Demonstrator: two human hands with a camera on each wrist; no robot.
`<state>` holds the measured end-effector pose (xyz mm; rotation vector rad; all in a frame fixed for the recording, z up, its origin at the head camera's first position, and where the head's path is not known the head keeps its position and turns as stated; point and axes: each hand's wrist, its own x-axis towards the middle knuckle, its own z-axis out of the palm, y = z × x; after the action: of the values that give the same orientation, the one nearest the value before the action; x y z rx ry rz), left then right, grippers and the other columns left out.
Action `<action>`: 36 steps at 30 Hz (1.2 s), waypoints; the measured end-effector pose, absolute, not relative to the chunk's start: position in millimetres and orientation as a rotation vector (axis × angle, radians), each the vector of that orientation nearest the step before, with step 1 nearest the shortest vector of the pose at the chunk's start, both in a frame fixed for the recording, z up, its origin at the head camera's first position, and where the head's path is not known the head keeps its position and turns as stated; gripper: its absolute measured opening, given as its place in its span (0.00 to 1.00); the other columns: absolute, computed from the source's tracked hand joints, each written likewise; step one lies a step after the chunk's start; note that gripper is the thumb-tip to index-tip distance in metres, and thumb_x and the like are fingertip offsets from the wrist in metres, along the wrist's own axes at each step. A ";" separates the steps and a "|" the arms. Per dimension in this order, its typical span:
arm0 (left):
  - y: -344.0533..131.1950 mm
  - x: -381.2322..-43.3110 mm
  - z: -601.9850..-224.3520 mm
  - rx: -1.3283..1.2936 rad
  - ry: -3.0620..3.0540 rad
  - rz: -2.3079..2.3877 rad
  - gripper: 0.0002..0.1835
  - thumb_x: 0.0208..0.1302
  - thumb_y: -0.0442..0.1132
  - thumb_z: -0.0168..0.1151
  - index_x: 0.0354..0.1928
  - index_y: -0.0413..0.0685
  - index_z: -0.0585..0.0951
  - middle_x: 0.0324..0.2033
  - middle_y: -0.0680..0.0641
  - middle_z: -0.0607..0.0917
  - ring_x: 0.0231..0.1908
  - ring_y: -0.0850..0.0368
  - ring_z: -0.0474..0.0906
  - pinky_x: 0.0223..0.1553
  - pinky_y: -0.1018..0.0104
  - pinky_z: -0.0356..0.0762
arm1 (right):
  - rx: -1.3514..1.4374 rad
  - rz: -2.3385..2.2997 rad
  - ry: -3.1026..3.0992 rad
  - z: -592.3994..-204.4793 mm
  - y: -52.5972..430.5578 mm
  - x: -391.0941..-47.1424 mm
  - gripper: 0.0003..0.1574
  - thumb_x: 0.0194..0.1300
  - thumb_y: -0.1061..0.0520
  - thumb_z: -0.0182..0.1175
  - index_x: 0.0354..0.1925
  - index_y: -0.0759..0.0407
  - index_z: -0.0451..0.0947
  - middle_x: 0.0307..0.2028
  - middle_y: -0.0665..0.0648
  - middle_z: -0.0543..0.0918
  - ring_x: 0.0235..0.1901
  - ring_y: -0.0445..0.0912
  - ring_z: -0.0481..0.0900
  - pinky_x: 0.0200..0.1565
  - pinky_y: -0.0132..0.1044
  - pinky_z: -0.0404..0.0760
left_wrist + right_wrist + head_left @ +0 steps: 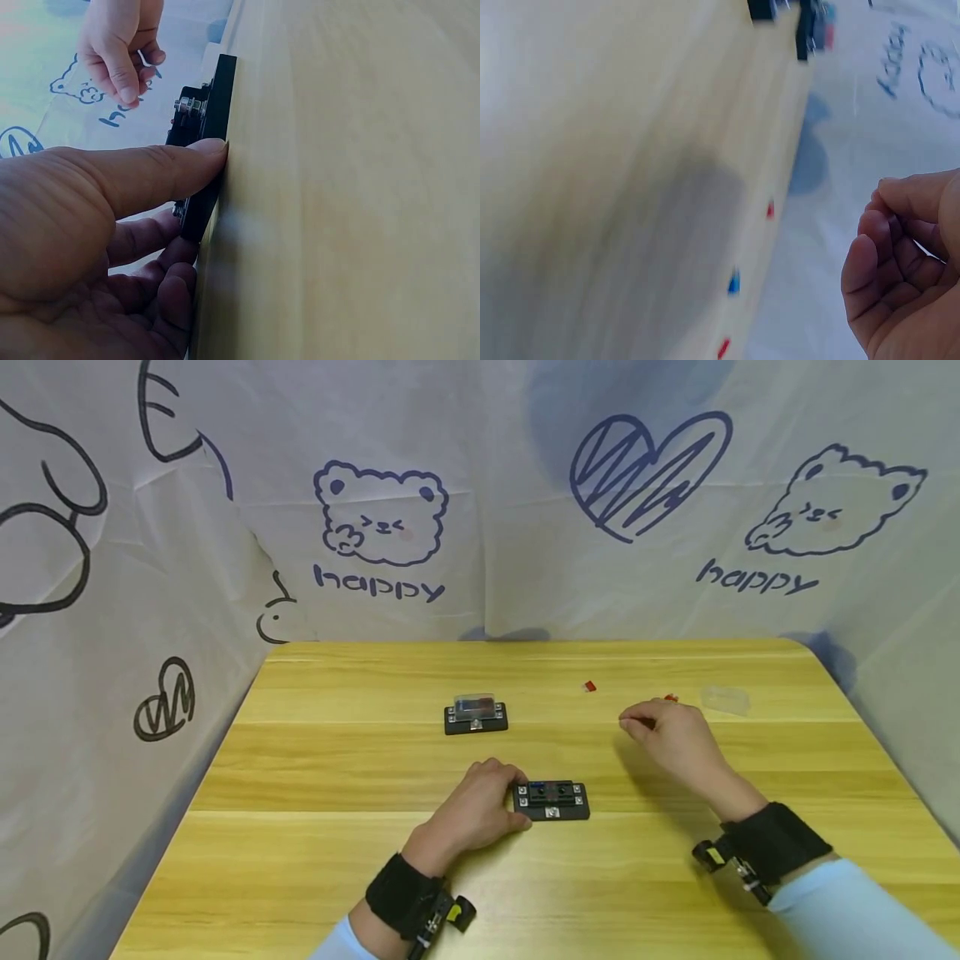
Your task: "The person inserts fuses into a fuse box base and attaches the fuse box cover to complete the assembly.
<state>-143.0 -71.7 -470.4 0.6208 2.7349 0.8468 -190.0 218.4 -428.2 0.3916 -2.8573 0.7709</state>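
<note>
My left hand (480,806) holds a black fuse block (552,802) by its left end, thumb at the near edge and fingers at the far one. The block lies on the table without a cover, metal terminal screws showing at its ends and front. In the left wrist view my thumb presses the side of the black base (210,180). My right hand (678,747) hovers over the table to the right, fingers loosely curled, thumb tip close to the index fingertip. In the right wrist view nothing shows between those fingertips. A blue blade fuse (734,282) lies on the table.
A second fuse block (476,725) with a clear cover (475,706) stands farther back. One red fuse (590,687) lies near the back edge, another red fuse (671,697) just behind my right hand. A loose clear cover (725,699) lies at the back right.
</note>
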 end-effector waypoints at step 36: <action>-71.9 -143.7 -471.4 0.617 2.727 0.859 0.29 0.47 0.49 0.75 0.53 0.50 0.79 0.43 0.51 0.77 0.43 0.55 0.68 0.48 0.60 0.71 | 0.176 0.663 -3.039 -456.9 275.4 -231.9 0.19 0.69 0.57 0.53 0.51 0.69 0.77 0.44 0.71 0.83 0.41 0.64 0.79 0.43 0.59 0.77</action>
<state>-143.7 -71.9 -471.4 0.6173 2.7274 0.8591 -231.9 275.4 -456.9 0.1761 -3.0386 0.6630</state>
